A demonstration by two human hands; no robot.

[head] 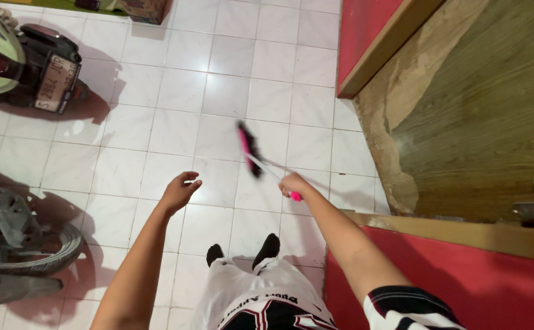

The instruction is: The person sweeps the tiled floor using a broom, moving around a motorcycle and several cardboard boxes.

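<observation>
Pink-handled broom [252, 150] sits in your right hand [291, 183], fingers wrapped round the pink grip end, thin shaft running up and left to the dark bristle head, which is motion-blurred just above or on the white tile floor [181, 91]; can't tell if bristles touch. Your left hand [180, 190] hangs free, loosely curled, holding nothing, out to the side over the tiles, apart from the broom.

Progress judgement: sweeping looks underway, not finished. No dust pile or dustpan visible, and the tiles show no obvious dirt at this resolution, so can't say which part is done. The stretch ahead toward the parked motorbike [29, 67] at top left and the tyre [32, 250] at lower left seems still to cover, also the strip along the wooden door [481, 110] on your right.

Your feet in black socks [267, 247] stand on the tiles just below the broom hand. Red wall panel [462, 287] is at lower right, beside your right arm.
</observation>
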